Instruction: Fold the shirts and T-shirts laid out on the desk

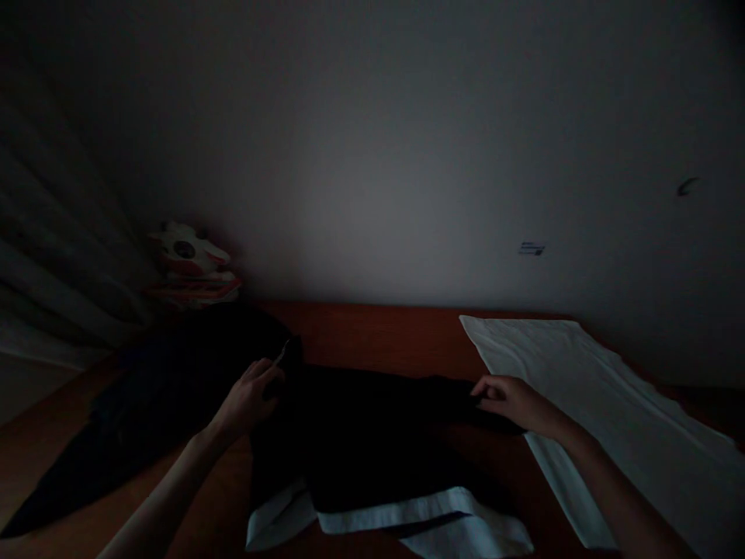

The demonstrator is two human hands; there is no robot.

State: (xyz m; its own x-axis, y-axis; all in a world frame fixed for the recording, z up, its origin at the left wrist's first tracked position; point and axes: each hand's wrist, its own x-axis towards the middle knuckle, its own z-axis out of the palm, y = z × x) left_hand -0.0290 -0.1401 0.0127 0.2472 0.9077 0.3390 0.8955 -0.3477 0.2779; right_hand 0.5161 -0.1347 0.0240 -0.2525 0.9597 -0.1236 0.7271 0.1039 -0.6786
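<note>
A pinch at each end of the black top (372, 427)

At the far left we see a pale curtain (52, 210) hanging in folds. Next to it, a heap of dark clothes (168, 380) lies on the brown table (378, 334). Behind the heap, by the wall (378, 140), a toy cow (189, 247) sits on some books (198, 290).

Our left hand (253, 394) is bent narrow and pinches the left end of the black top. A thin pale strip pokes out by its fingertips, and we cannot tell what it is. The black top lies across the middle of the table, between our hands. Its white edge (384, 514) is on the side near us, with some folds in it. It is too dark for us to see more of the cloth.

Our right hand (509, 400) is narrow too, with thumb and fingers pinching the black top near its right end. Past that, a white cloth (582, 388) lies spread out, partly under our right arm. Up on the wall we see a small sticker (531, 248), and farther right a little hook (687, 186).
</note>
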